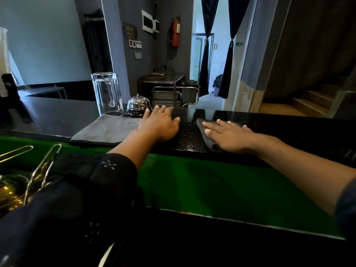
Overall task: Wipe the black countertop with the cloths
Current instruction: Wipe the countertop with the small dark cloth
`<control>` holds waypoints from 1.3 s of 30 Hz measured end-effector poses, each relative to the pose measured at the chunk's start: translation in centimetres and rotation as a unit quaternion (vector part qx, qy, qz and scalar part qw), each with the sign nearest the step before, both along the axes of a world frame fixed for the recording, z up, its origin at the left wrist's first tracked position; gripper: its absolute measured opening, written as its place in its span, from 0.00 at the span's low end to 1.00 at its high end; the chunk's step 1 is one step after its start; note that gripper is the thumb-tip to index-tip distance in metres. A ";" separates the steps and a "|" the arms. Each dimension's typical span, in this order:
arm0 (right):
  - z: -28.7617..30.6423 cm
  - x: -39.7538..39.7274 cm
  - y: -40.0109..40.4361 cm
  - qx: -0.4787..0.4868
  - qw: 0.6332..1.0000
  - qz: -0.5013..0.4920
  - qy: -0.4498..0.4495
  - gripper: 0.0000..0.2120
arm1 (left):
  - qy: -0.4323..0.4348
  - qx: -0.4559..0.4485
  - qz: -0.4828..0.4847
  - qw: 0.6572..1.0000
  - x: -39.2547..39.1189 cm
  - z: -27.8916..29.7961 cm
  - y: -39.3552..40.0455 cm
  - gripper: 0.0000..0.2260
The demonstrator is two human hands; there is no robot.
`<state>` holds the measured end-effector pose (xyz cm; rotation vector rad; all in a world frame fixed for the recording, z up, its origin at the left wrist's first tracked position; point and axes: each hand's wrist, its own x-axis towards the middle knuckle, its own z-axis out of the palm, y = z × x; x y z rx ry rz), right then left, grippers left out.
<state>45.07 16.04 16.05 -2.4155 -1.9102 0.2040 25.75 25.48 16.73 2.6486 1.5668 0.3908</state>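
The black speckled countertop (189, 135) runs across the middle of the head view. A folded grey cloth (107, 130) lies flat on it left of centre. My left hand (160, 123) lies flat with straight fingers on the cloth's right edge and the counter beside it. A second, darker grey cloth (206, 135) is spread under my right hand (229, 134), which presses on it with fingers straight and spread. Most of that cloth is hidden by the hand.
An upturned clear glass mug (107, 93) and a chrome service bell (137, 105) stand on the counter just behind the left cloth. Gold tongs (38, 170) lie at lower left. A green ledge (212, 182) runs below the counter. A dark object (11, 101) sits far left.
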 end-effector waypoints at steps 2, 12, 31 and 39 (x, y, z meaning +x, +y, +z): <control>0.4 0.8 2.2 -0.005 0.999 -0.037 0.005 0.27 | 0.005 -0.060 0.006 0.998 1.3 -1.1 -0.3 0.28; 0.6 -2.9 12.7 0.010 1.000 0.017 0.012 0.29 | 0.034 -0.083 0.009 0.996 1.6 -1.9 0.7 0.27; -0.8 2.3 -7.4 0.044 0.999 -0.027 0.000 0.26 | 0.052 -0.054 0.031 0.997 2.6 -0.9 -1.1 0.28; 0.1 8.1 -6.2 0.016 0.994 -0.106 0.016 0.27 | 0.043 -0.073 -0.049 0.995 7.2 -1.9 -4.7 0.33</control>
